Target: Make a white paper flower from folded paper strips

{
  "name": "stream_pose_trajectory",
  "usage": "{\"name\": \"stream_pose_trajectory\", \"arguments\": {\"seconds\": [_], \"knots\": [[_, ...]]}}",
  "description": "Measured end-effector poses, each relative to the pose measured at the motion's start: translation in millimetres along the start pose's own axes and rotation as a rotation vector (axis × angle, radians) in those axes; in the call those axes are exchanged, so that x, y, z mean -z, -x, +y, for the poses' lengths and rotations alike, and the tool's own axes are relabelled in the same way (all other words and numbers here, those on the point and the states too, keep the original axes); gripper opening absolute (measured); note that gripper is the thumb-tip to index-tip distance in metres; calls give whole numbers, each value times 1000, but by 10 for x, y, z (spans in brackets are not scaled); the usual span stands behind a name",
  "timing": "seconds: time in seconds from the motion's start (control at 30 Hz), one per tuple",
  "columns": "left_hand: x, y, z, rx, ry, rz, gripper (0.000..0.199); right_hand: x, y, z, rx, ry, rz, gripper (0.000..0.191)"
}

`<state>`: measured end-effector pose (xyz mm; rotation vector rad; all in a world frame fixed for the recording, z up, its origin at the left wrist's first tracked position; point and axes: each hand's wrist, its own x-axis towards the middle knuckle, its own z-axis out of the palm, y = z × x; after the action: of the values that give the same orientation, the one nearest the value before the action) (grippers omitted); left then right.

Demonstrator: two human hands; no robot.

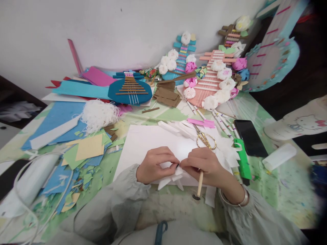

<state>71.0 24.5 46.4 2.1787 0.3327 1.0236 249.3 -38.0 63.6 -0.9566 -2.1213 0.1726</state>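
Observation:
Over a white sheet (pixel 138 139), my left hand (pixel 157 165) is closed in a pinch. At its fingertips is folded white paper (pixel 176 177), and a tiny dark bit shows there too. My right hand (pixel 204 166) meets it with thumb and finger pinched together. A wooden-handled tool (pixel 200 183) with a dark flattened end is held in the right palm, its lower end pointing down toward me. The tool's other end is hidden by the fingers. Just beyond the right hand lie gold-handled scissors (pixel 206 140) and white paper strips (pixel 178 129).
Paper-flowered craft instruments (pixel 214 78) lean at the back, beside a dark blue one (pixel 130 92). White string (pixel 99 115) and coloured paper scraps (pixel 89 148) lie left. A phone (pixel 250 137), a green case (pixel 242 160), markers (pixel 221 122) and a white tumbler (pixel 296 119) are right.

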Motion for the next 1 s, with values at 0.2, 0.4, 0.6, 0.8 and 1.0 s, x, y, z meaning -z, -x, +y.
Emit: {"name": "stream_pose_trajectory", "arguments": {"seconds": [0.2,0.4,0.6,0.8,1.0], "knots": [[76,1,4,32,107,-85,20,-4,18,-16,-72,35,-15,11],[87,6,-46,134,181,-151,27,-22,47,17,-218,71,-2,8],[-35,32,-140,607,324,-3,14,-22,42,59,-541,206,-194,37],[-35,10,-148,867,551,-22,16,46,-11,-3,-462,328,-367,36],[-40,11,-131,953,503,-71,9,-46,34,36,-300,398,-402,30]]}}
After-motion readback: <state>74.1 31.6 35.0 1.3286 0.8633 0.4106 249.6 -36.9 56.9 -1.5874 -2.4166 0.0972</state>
